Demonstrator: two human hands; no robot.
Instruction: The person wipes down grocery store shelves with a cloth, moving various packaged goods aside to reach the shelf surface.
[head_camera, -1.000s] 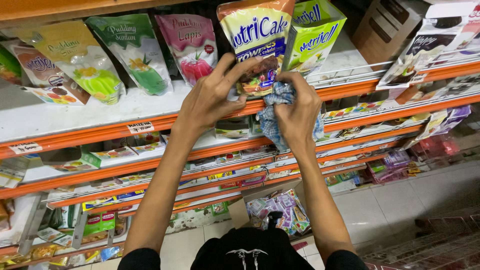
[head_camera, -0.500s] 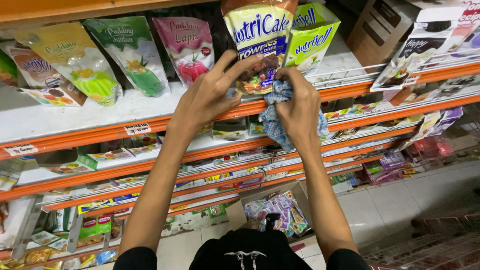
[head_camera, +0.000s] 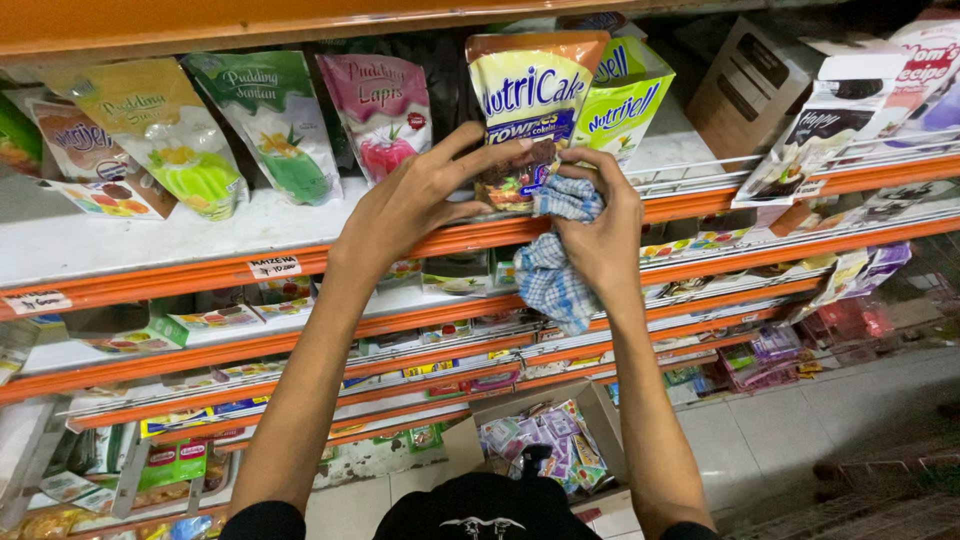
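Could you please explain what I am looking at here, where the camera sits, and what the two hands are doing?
There is no machine here: a person wears a camera on the head, so the single view looks down along their own arms at a shop shelf. The left hand grips the lower part of a yellow and orange stand-up pouch at the orange front edge of the white shelf. The right hand holds a bunched blue checked cloth pressed against the pouch's lower corner. To the left stand a pink pouch, a green pouch and a yellow pouch; a lime-green box stands just right. Lower shelves hold more packets, and an open cardboard box of sachets sits on the tiled floor.
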